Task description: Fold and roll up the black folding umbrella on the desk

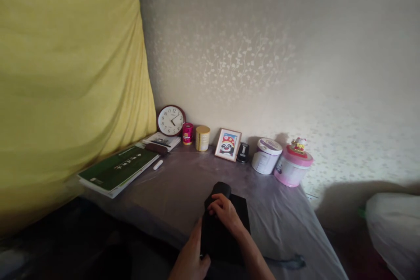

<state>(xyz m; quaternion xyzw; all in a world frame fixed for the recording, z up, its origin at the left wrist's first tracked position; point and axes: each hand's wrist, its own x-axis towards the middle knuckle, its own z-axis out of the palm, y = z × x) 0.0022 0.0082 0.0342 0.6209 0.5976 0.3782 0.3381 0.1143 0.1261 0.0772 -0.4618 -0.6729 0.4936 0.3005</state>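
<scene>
A black, flat, case-like object lies at the near edge of the table, with a rounded black part sticking up at its far end. Its exact kind is too dark to make out. My left hand grips its left side, fingers closed around the lower left edge. My right hand reaches over the top, and its bent fingers press together on the black surface just below the rounded part. A dark strap-like piece trails on the cloth to the right.
Grey cloth covers the table. At left are a green book, a brown case and a small white object. Along the wall stand a clock, tins, a panda picture frame, a black stapler-like item and tubs.
</scene>
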